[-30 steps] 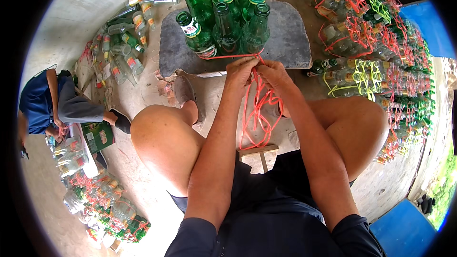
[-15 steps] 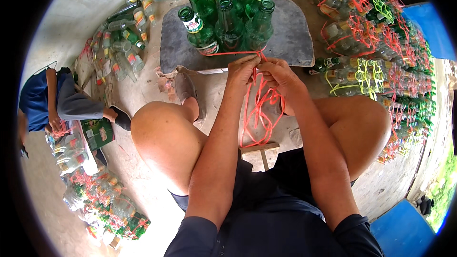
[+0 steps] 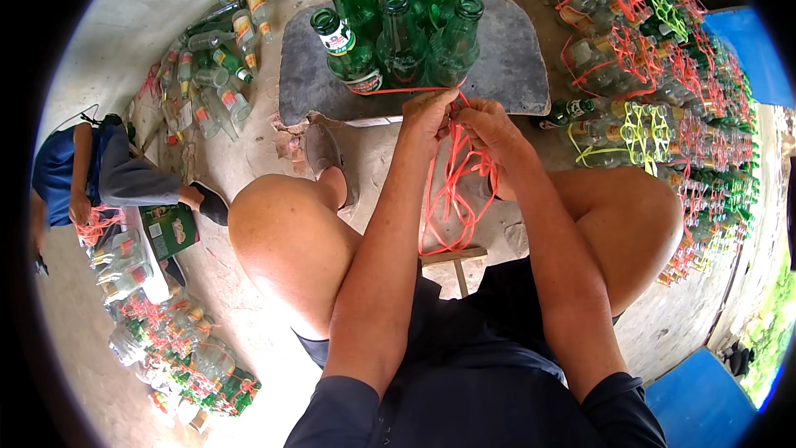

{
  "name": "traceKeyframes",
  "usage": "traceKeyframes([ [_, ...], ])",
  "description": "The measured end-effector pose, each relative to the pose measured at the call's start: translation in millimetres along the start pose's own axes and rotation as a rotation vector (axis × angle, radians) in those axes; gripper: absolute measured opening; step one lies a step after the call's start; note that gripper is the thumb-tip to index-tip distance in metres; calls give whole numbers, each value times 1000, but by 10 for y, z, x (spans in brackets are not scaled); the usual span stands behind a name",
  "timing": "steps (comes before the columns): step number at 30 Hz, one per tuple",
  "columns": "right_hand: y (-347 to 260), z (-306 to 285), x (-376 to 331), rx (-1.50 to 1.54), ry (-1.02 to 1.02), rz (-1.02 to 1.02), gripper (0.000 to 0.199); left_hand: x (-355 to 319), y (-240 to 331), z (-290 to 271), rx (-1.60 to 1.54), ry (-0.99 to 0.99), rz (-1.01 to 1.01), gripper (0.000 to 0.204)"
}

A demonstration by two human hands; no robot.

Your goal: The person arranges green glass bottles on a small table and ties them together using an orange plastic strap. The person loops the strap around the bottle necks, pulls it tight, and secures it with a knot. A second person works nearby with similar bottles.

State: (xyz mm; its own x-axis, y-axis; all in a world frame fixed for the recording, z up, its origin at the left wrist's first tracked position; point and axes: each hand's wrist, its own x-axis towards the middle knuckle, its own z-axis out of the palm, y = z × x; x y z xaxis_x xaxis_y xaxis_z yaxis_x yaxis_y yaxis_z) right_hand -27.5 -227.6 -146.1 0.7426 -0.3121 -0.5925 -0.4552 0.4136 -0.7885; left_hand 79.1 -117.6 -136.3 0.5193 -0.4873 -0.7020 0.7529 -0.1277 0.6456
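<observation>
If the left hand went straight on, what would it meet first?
Past the red cord it pinches, the left hand would probably meet the front-right green bottle, though depth is unclear.

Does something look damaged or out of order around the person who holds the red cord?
Yes: the grey slab looks chipped at its near left edge, beside reddish rubble. Also, loose bottles lie jumbled at upper left, unlike the tied bundles at right.

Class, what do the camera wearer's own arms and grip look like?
Dark navy short sleeves end above bare forearms. The left grip and right grip are ungloved hands. No watch or bracelet shows; whether rings are worn is unclear.
</observation>
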Motion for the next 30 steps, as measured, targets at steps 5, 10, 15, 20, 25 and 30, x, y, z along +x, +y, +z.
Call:
traceKeyframes([
  [5, -117, 11, -80, -33, 52, -57, 19, 21, -15, -37, 22, -31, 46, 15],
  [10, -282, -103, -119, 90, 40, -54, 19, -31, -7, 13, 35, -58, 87, 16],
  [15, -359, -78, -32, -102, 196, -141, 15, 25, -27, -27, 43, -44, 109, 17],
  [20, -349, -38, 102, -183, 309, -278, 16, 33, -21, -38, 36, -7, 119, 15],
  [25, -227, -27, 172, -176, 353, -358, 16, -3, -6, -6, 64, 16, 149, 13],
  [30, -285, -8, -59, -238, 326, -264, 25, 3, -32, -23, -1, -19, 145, 15],
])
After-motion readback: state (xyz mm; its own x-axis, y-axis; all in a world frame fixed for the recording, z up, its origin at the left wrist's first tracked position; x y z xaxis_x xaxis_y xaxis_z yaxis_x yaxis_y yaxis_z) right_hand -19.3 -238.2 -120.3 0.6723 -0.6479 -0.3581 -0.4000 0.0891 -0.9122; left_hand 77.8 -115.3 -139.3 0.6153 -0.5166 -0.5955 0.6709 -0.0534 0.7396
